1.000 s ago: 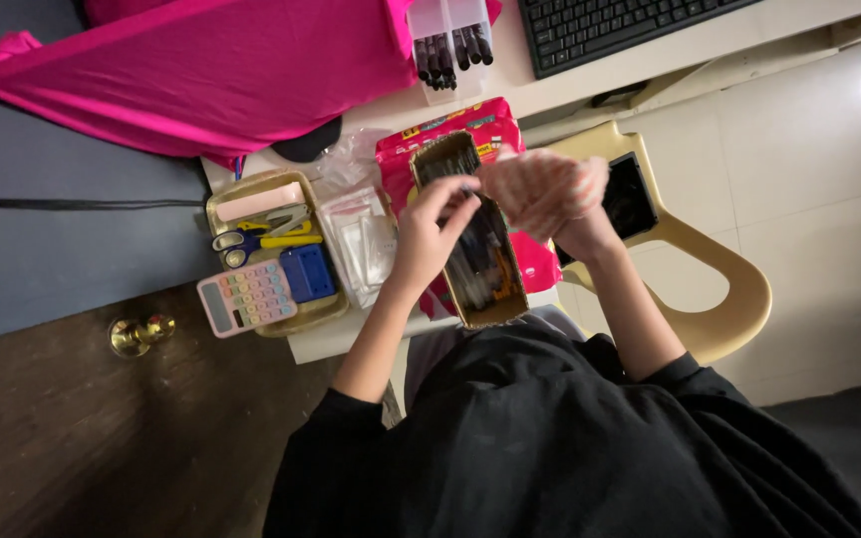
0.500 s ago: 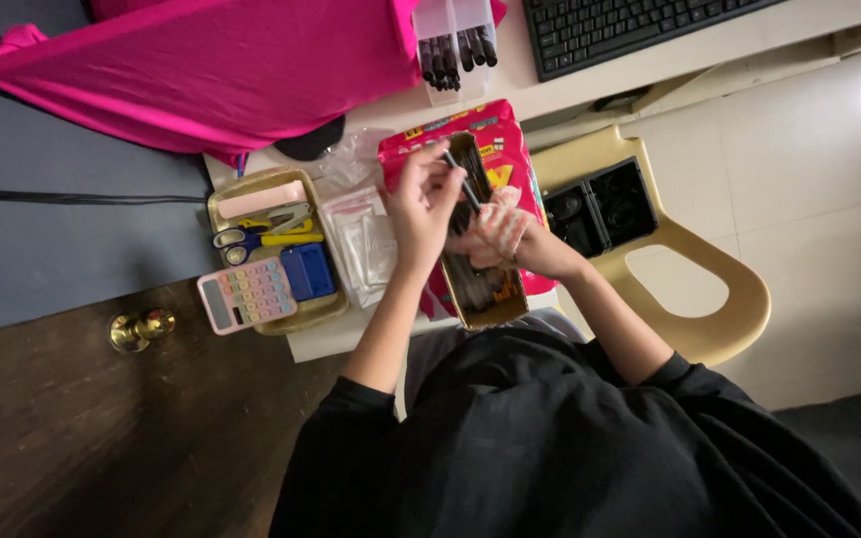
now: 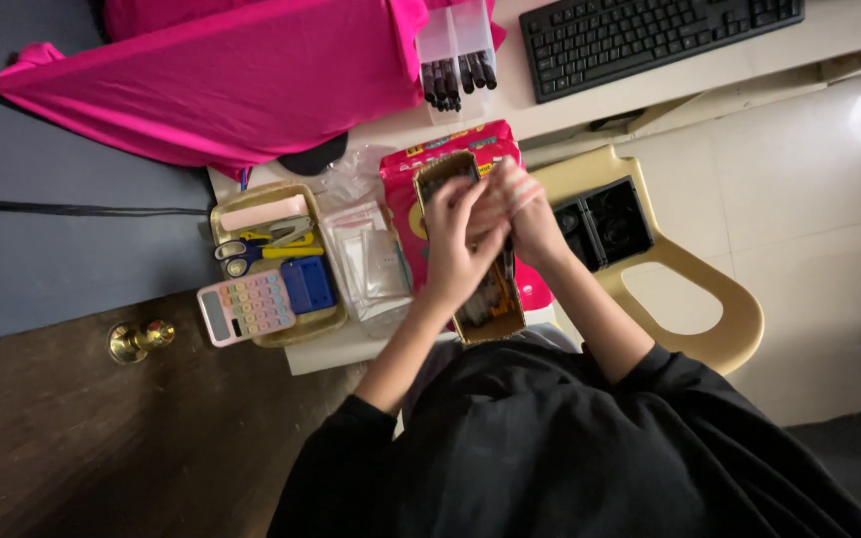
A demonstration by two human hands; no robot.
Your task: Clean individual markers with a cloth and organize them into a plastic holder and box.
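Note:
Both of my hands meet above a long, narrow tan box [image 3: 491, 311] that holds dark slim items. My left hand [image 3: 453, 244] has its fingers curled over the middle of the box and touches my right hand [image 3: 518, 202], which is blurred by motion. Whether either hand holds something small is not clear. The box lies on a red and pink package [image 3: 447, 152] on the white desk [image 3: 336, 349]. Black sleeves cover my upper arms.
Left of the box are clear plastic bags [image 3: 371, 264] and a tan tray [image 3: 323, 321] with scissors [image 3: 251, 251], a blue case [image 3: 307, 285] and a pastel calculator [image 3: 246, 307]. A marker holder [image 3: 458, 62], black keyboard [image 3: 650, 38] and magenta cloth [image 3: 231, 80] lie beyond. A beige chair [image 3: 710, 299] stands right.
My right hand has moved from the right side of the box to above it, joining the left hand. The left hand has shifted slightly down the box.

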